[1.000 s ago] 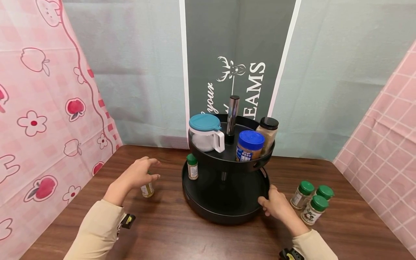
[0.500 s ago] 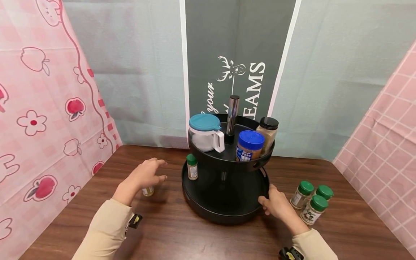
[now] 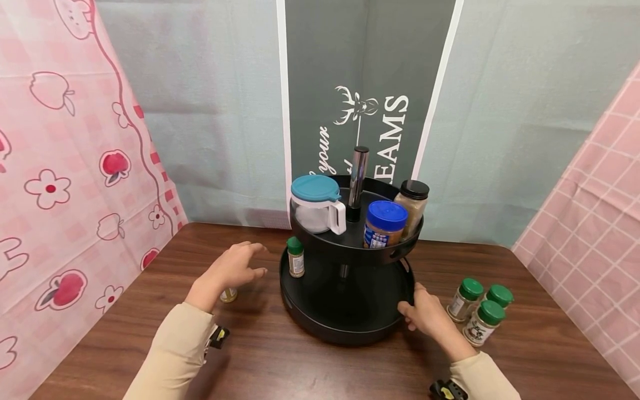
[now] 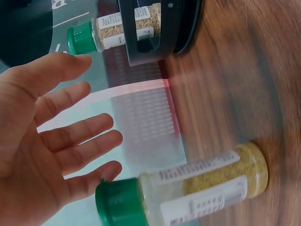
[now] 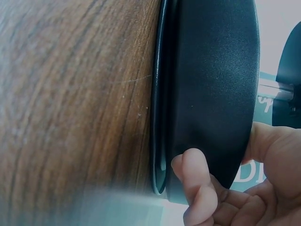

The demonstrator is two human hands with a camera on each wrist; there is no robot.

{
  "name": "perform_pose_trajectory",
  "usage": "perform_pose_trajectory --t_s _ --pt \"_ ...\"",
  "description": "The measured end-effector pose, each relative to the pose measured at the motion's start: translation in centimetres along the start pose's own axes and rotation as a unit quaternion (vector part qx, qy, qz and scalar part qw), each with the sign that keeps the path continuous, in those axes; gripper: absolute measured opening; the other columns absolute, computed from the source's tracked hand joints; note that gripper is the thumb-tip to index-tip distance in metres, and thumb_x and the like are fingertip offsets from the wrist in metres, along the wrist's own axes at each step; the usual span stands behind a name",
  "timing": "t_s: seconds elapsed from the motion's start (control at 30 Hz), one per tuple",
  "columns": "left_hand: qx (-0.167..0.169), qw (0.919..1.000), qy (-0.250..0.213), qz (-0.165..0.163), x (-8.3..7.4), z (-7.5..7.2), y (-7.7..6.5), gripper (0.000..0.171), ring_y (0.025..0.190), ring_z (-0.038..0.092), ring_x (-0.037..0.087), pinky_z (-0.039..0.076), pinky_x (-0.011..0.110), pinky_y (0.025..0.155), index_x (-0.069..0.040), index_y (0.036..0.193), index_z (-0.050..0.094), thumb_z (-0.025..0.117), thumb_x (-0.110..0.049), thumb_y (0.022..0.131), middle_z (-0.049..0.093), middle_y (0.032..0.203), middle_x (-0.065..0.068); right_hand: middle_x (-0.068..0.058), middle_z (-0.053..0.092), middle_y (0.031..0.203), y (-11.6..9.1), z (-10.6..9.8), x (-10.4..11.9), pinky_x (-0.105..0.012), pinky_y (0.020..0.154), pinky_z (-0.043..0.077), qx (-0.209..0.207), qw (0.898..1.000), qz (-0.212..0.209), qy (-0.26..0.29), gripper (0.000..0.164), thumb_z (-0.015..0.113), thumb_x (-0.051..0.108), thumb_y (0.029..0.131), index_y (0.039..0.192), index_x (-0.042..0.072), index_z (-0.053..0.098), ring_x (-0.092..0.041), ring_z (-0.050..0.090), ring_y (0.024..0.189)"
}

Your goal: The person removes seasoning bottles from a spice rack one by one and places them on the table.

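Note:
A black two-tier lazy Susan (image 3: 340, 311) stands on the wooden table. With fingers curled at its lower rim, my right hand (image 3: 426, 314) holds the right side; the right wrist view shows the tray wall (image 5: 211, 75) between thumb and fingers. My left hand (image 3: 235, 269) is held apart from the lower tray's left side, its fingers spread and nothing gripped. Close to that hand stands a green-capped spice jar (image 4: 202, 186), mostly hidden behind it in the head view. Another green-capped spice jar (image 3: 296, 258) is upright on the lower tier, at the left.
On the upper tier are a teal-lidded clear jar (image 3: 315, 205) with a white handle, a blue-lidded jar (image 3: 384, 225) and a black-lidded jar (image 3: 412, 205). Three spice jars (image 3: 477, 314) stand together on the table at right. Fabric hangs behind and on both sides.
My left hand has moved right, from over the spice jar toward the lazy Susan, leaving the jar standing on the table. The right hand stays at the rim.

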State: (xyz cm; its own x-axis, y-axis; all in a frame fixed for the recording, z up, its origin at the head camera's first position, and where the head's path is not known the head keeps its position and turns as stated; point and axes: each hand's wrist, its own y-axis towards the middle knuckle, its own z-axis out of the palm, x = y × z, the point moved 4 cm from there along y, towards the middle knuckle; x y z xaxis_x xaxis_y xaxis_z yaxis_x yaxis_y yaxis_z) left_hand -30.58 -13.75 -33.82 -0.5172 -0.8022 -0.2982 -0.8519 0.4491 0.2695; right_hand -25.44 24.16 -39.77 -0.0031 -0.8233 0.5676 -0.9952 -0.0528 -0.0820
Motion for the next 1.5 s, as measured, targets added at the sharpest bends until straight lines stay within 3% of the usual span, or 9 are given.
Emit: perform_pose_trajectory --t_s 0.37,0.7,0.97,1.17,1.37,1.5 --pt "-0.003 0.9993 -0.036 -0.011 -0.4 0.9 1.3 0.041 0.102 0.053 0.027 0.045 0.048 0.084 -0.004 0.112 0.059 0.068 -0.024 0.077 0.061 0.11 0.013 -0.002 0.058 0.055 0.0 0.0 0.0 -0.035 0.054 0.046 -0.002 1.0 -0.006 -0.004 0.07 0.049 0.013 0.083 0.132 -0.022 0.013 -0.014 0.055 0.049" --pt "-0.044 0.9987 -0.024 0.0 -1.8 1.0 2.4 0.044 0.099 0.053 0.027 0.046 0.047 0.082 -0.006 0.113 0.058 0.069 -0.026 0.076 0.058 0.109 0.013 -0.002 0.057 0.056 0.1 -0.1 0.0 -0.035 0.053 0.046 -0.001 1.0 -0.005 -0.006 0.068 0.049 0.013 0.084 0.132 -0.02 0.015 -0.014 0.055 0.049" --pt "-0.061 0.9969 -0.049 0.008 -2.2 1.3 3.4 0.045 0.101 0.051 0.027 0.045 0.047 0.084 -0.004 0.113 0.058 0.071 -0.023 0.075 0.058 0.109 0.014 -0.002 0.057 0.055 0.0 -0.1 -0.1 -0.034 0.052 0.045 -0.003 1.0 -0.001 -0.005 0.068 0.05 0.013 0.083 0.132 -0.02 0.016 -0.015 0.055 0.049" --pt "-0.06 0.9974 -0.036 0.015 -2.5 1.8 4.0 0.05 0.096 0.052 0.027 0.046 0.047 0.082 -0.002 0.117 0.056 0.069 -0.022 0.074 0.058 0.108 0.017 -0.003 0.058 0.055 0.0 -0.1 0.0 -0.034 0.05 0.044 -0.002 1.0 0.0 -0.003 0.069 0.05 0.013 0.083 0.132 -0.02 0.015 -0.015 0.055 0.049" --pt "-0.052 0.9981 0.0 0.032 -3.5 2.1 4.5 0.046 0.078 0.051 0.023 0.049 0.043 0.068 -0.004 0.112 0.055 0.068 -0.021 0.072 0.053 0.092 0.013 -0.003 0.058 0.055 -0.1 -0.1 0.0 -0.034 0.05 0.044 -0.003 1.0 0.003 -0.001 0.069 0.05 0.013 0.083 0.132 -0.02 0.015 -0.016 0.055 0.049" --pt "-0.026 0.9995 0.0 0.019 -3.8 2.5 4.6 0.049 0.085 0.054 0.025 0.05 0.043 0.073 -0.006 0.118 0.055 0.069 -0.023 0.073 0.052 0.103 0.014 -0.003 0.058 0.055 0.0 -0.1 0.0 -0.034 0.051 0.045 -0.005 1.0 0.001 0.001 0.069 0.05 0.013 0.082 0.132 -0.02 0.016 -0.016 0.055 0.049"
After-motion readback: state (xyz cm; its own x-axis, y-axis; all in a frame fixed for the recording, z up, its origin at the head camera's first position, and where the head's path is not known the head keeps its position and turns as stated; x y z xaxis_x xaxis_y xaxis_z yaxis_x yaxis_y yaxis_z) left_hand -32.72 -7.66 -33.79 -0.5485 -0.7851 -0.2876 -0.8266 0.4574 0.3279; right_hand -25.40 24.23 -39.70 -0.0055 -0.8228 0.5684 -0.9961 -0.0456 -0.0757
